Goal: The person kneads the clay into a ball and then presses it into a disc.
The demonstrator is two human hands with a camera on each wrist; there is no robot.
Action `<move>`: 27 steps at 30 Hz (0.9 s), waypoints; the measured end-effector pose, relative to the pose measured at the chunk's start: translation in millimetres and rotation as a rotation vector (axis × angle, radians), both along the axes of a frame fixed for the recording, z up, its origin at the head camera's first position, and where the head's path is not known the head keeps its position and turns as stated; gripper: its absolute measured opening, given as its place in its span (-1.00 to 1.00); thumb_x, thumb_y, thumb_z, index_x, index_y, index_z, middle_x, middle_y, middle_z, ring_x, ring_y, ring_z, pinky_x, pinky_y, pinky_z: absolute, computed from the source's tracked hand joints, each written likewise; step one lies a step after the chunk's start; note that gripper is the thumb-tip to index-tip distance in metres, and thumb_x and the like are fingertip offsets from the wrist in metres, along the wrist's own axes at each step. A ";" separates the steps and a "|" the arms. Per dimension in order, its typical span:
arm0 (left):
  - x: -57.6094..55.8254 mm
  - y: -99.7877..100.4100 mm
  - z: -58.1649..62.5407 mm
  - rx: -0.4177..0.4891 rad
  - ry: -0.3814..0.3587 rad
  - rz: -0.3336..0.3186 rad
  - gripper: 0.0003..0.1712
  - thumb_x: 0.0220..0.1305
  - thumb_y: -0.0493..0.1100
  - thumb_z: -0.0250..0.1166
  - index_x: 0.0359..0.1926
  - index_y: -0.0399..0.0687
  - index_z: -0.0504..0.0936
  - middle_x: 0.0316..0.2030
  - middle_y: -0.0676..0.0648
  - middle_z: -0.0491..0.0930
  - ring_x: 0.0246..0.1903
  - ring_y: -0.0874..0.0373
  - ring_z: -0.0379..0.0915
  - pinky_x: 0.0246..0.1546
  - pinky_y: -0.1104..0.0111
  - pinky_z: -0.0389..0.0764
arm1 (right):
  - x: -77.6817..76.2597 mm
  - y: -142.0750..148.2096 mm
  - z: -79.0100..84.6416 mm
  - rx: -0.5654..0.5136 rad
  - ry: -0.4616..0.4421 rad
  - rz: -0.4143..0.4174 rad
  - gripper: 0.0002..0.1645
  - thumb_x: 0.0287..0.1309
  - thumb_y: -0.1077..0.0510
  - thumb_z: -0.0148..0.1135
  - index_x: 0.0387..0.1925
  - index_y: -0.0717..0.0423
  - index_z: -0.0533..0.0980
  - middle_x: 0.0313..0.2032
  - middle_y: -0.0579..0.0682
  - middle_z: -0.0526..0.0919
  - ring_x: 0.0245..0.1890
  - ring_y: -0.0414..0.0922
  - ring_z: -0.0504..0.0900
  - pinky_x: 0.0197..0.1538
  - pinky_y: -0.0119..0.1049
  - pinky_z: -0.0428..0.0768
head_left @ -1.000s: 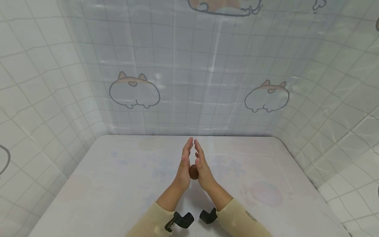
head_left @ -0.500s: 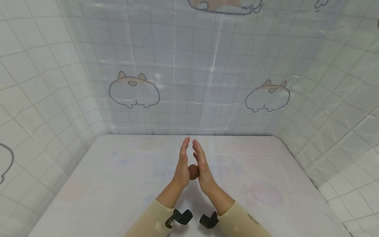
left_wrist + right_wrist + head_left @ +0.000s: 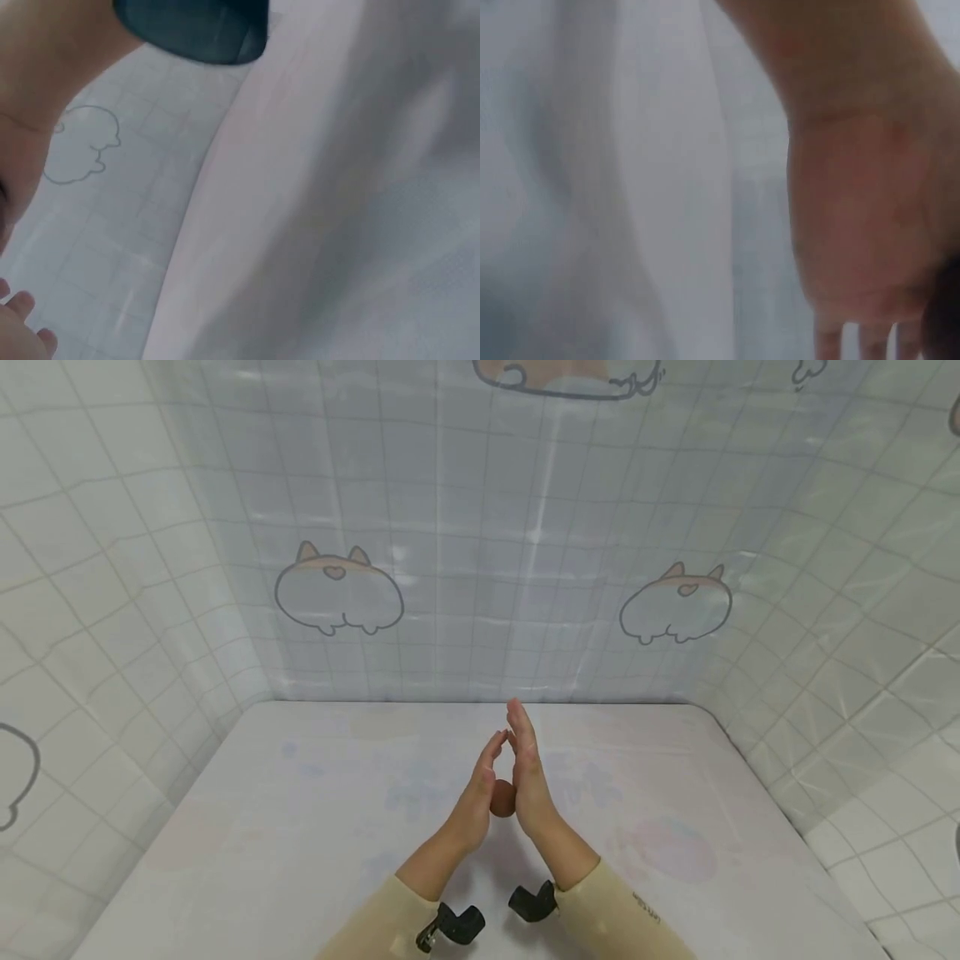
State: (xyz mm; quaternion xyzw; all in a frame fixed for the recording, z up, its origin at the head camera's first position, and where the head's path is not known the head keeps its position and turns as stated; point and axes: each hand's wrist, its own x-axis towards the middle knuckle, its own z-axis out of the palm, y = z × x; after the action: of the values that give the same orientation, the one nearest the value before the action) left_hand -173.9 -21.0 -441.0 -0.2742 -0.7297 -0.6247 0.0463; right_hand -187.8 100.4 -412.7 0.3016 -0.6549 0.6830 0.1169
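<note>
A small round brown ball (image 3: 502,799) is caught between the two palms over the table. My left hand (image 3: 472,806) presses it from the left with its fingers straight and slanting up to the right. On the other side my right hand (image 3: 531,787) lies flat against it, fingers stretched forward and reaching farther than the left ones. The fingertips of the left hand come close to the right fingers. In the right wrist view the open right palm (image 3: 862,217) shows, with a dark rounded shape at the lower right edge. The left wrist view catches only the wrist and some fingertips (image 3: 22,304).
A pale patterned table (image 3: 300,827) lies beneath the hands. A grid-printed curtain (image 3: 480,568) with cartoon animals rises behind it and along both sides. Black wrist cameras (image 3: 461,925) stick out from the beige sleeves (image 3: 615,918).
Both hands and the ball have shifted slightly right. The right hand has slid forward and the left hand back, so their fingertips, earlier nearly level, are now offset.
</note>
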 end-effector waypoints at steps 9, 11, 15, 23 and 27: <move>4.5 2.6 3.5 0.116 0.047 -0.108 -0.12 0.52 0.37 -0.60 0.59 -0.08 -0.16 0.58 -0.13 -0.18 0.51 -0.19 -0.17 0.39 -0.27 -0.16 | -6.0 3.0 -9.1 0.037 -0.108 0.014 0.01 0.34 -0.59 -0.53 0.61 -0.15 -0.19 0.59 -0.03 -0.20 0.56 0.01 -0.19 0.36 0.46 -0.28; 4.6 3.1 3.9 0.149 0.070 -0.097 -0.12 0.52 0.36 -0.61 0.59 -0.09 -0.17 0.58 -0.14 -0.19 0.51 -0.21 -0.17 0.39 -0.26 -0.17 | -6.6 3.0 -12.3 0.054 -0.120 0.034 0.02 0.33 -0.60 -0.53 0.61 -0.17 -0.19 0.59 -0.05 -0.22 0.56 0.01 -0.22 0.34 0.48 -0.29; 4.8 3.0 6.1 0.202 0.110 -0.037 -0.11 0.52 0.37 -0.59 0.59 -0.11 -0.17 0.58 -0.17 -0.20 0.52 -0.21 -0.19 0.39 -0.26 -0.18 | -7.8 2.2 -18.6 0.102 -0.110 0.068 0.06 0.30 -0.62 -0.53 0.61 -0.15 -0.20 0.59 -0.11 -0.22 0.56 0.04 -0.23 0.37 0.43 -0.27; -0.9 -0.6 12.0 0.257 0.169 0.098 -0.03 0.47 0.47 -0.47 0.59 -0.10 -0.19 0.56 -0.15 -0.16 0.52 -0.16 -0.19 0.38 -0.28 -0.19 | -4.7 -2.6 -26.4 0.204 0.020 0.115 0.04 0.37 -0.56 -0.60 0.60 -0.01 -0.24 0.59 0.05 -0.22 0.55 0.11 -0.21 0.43 0.32 -0.13; -6.2 -3.9 14.2 0.260 0.203 0.163 -0.03 0.47 0.47 -0.44 0.59 -0.12 -0.16 0.56 -0.12 -0.12 0.51 -0.14 -0.14 0.40 -0.23 -0.16 | 0.1 -5.5 -26.7 0.218 0.069 0.154 0.01 0.40 -0.52 -0.63 0.60 0.02 -0.27 0.58 0.12 -0.24 0.56 0.08 -0.23 0.43 0.32 -0.11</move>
State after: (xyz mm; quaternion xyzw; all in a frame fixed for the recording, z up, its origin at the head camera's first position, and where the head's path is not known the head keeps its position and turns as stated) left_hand -180.0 -24.9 -426.7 -0.2675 -0.6540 -0.6772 0.2053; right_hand -187.7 94.9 -439.4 0.3852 -0.6957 0.6040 0.0530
